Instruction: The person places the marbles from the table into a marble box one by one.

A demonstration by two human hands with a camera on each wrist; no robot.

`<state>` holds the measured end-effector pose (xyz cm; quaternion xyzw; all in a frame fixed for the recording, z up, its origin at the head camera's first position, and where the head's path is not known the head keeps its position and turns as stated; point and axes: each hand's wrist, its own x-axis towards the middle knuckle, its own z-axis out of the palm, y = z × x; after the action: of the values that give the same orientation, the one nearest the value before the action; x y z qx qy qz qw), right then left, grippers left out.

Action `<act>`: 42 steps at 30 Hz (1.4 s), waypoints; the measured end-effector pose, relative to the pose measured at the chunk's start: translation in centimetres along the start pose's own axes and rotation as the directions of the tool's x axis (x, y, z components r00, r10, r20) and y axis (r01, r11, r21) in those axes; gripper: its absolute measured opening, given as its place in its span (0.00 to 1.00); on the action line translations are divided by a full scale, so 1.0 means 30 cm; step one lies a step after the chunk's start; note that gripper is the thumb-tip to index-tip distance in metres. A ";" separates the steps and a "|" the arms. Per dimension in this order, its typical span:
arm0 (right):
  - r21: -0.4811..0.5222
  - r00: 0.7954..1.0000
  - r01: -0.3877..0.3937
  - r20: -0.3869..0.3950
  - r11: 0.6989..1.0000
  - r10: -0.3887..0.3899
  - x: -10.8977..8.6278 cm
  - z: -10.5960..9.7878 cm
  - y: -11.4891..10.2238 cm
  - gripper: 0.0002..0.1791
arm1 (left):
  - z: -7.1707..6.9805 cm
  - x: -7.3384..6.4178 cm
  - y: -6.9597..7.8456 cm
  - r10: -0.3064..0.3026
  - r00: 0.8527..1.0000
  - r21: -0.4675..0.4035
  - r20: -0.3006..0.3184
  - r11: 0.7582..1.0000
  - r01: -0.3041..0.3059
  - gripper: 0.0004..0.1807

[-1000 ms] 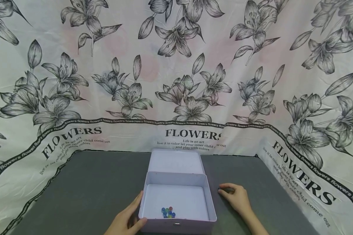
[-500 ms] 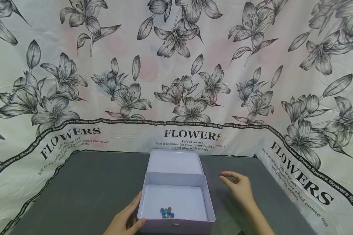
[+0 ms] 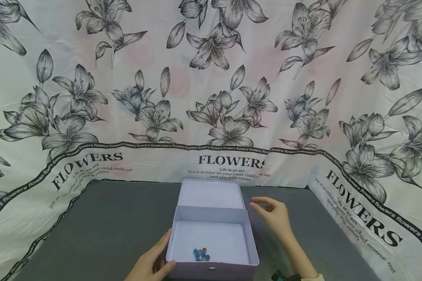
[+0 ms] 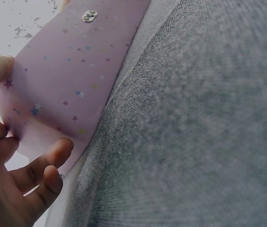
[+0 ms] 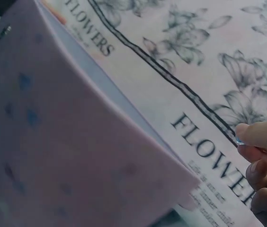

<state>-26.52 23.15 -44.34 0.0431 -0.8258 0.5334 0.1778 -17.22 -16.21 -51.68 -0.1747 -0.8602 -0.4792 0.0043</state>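
An open pale lilac box [image 3: 212,269] with a white inside stands before me, its lid tipped back. Printed stars cover its outer wall [image 4: 72,71] in the left wrist view. Several glass marbles [image 3: 201,255], blue, green and red, lie clustered inside near the front wall. My left hand [image 3: 151,259] grips the box at its left front corner, thumb at the front and fingers along the side. To the right of the box my right hand [image 3: 276,216] is raised, its thumb and forefinger pinching a small blue marble [image 5: 239,140]. Those fingers mostly hide that marble.
A dark grey tabletop [image 3: 119,222] spreads on both sides of the box. White cloth [image 3: 154,160] printed with flowers and lettering hangs behind and at the sides. The box lid [image 3: 211,193] leans back near the cloth.
My right hand has risen and then moved left, nearer the box's right back corner, with the marble still pinched. My left hand and the box stay put.
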 end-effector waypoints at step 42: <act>-0.253 0.822 0.304 0.557 0.919 -0.119 -0.034 0.368 -0.096 0.04 | 0.004 0.000 0.004 0.004 1.000 -0.029 -0.002 1.000 -0.004 0.45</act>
<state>-27.55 11.89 -46.26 0.2509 -0.9096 0.3311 0.0060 -17.15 -16.06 -51.63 -0.1761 -0.8527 -0.4918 0.0038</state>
